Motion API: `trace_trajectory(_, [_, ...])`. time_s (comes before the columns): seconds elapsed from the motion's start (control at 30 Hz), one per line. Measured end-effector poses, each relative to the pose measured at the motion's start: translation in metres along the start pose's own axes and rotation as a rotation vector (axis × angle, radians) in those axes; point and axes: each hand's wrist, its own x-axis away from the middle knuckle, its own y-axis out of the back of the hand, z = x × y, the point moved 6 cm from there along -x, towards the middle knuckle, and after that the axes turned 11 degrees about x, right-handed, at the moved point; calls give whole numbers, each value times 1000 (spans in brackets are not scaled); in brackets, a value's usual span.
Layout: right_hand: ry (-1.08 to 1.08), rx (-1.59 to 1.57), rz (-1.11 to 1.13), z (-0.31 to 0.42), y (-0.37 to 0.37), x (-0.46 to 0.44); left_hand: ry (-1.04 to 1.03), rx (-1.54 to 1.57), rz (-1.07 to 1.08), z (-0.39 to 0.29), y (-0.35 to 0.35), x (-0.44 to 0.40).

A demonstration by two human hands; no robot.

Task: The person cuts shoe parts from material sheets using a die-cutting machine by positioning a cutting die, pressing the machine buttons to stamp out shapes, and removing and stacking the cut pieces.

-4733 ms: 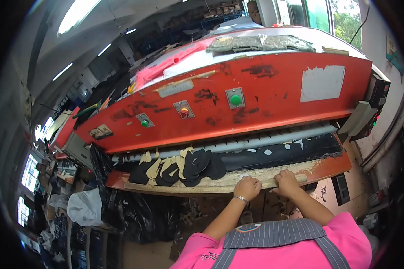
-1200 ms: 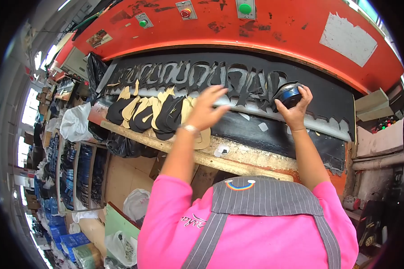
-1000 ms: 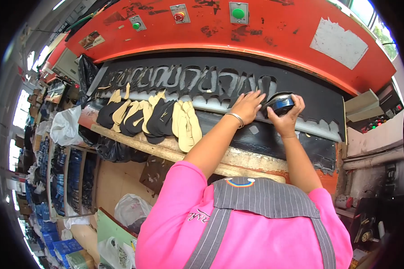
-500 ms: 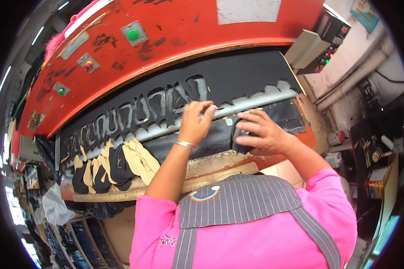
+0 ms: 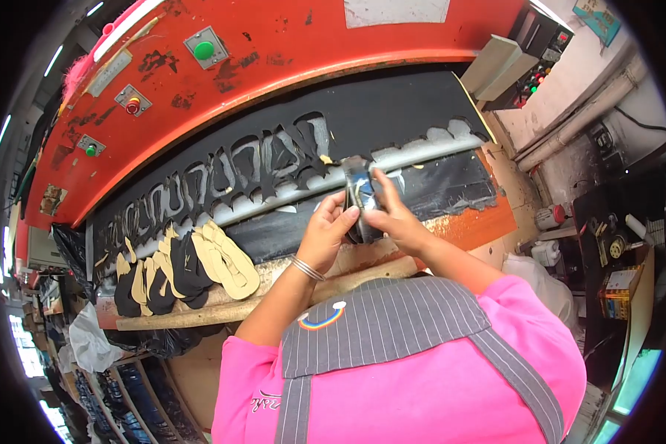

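Note:
My left hand [image 5: 327, 228] and my right hand [image 5: 401, 220] close on either side of a small dark-walled cutting die [image 5: 361, 194], held upright with a bluish inside. The die is over the front part of a black sheet [image 5: 392, 96]. That sheet carries a row of cut-out shapes [image 5: 200, 185] with grey showing through. To the left of my hands, stacked beige shoe-shaped pieces [image 5: 231, 260] and black pieces [image 5: 192, 277] lie along the bench's front edge.
A red press beam [image 5: 288, 33] with a green button [image 5: 203, 50] and a red knob [image 5: 132, 105] spans the back. The worn wooden bench edge [image 5: 274, 302] runs along the front. A control box [image 5: 533, 33] stands at the back right, a white plastic bag [image 5: 96, 337] at the left.
My right hand has brought the cutting die leftward and up to my left hand, which now grips it too. My left hand was apart from it, fingers free. The view has shifted slightly.

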Motion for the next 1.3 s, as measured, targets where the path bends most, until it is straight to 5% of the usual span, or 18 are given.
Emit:
trace_trajectory(0.07, [19, 189, -61, -3, -5, -1, -90, -168, 29, 3, 6, 0])
trace_trajectory(0.27, [-317, -865, 159, -13, -27, 1, 2, 152, -72, -12, 30, 26])
trace_trajectory(0.43, [-191, -893, 257, -14, -7, -2, -158, 131, -316, -59, 121, 67])
trace_trajectory(0.5, [-178, -885, 184, -7, 5, 0, 20, -258, -457, -64, 184, 90])
trace_trajectory(0.6, [-140, -858, 136, -21, 25, -2, -310, -1876, -789, -117, 199, 118])
trace_trajectory(0.77, [-69, -796, 125, -24, 40, 2, -570, -1399, -564, -175, 106, 48])
trace_trajectory(0.9, [24, -724, 132, -13, 53, -2, -802, -1429, -255, -152, 76, -74])
trace_trajectory(1.1, [37, -49, -118, 54, 72, -26, -779, -1789, -194, -107, 79, -216])
trace_trajectory(1.3, [122, 954, -243, 66, 66, -122, -772, -1820, -231, -104, 106, -252])
